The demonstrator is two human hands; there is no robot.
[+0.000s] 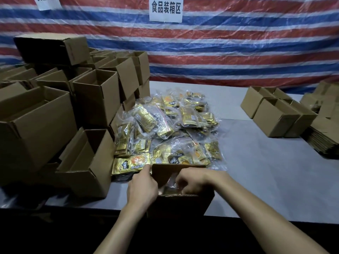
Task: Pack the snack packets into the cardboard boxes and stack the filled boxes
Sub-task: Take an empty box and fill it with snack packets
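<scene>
Two hands at small open brown cardboard box (pixel 180 205): left hand (pixel 142 187) gripping its left wall, right hand (pixel 192 180) curled inside, pinching clear-bagged gold snack packet (pixel 169 190).

A makeshift food-packing station: a sign (pixel 165 8) reading 食品装箱区 at twelve o'clock on striped tarpaulin (pixel 238 43), cardboard boxes (pixel 95 94) stacked at nine o'clock.

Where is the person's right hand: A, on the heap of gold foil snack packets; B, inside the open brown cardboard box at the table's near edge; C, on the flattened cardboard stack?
B: the right hand reaches into the open brown cardboard box, fingers curled on a clear plastic bag there; the left hand grips its left wall.
</scene>
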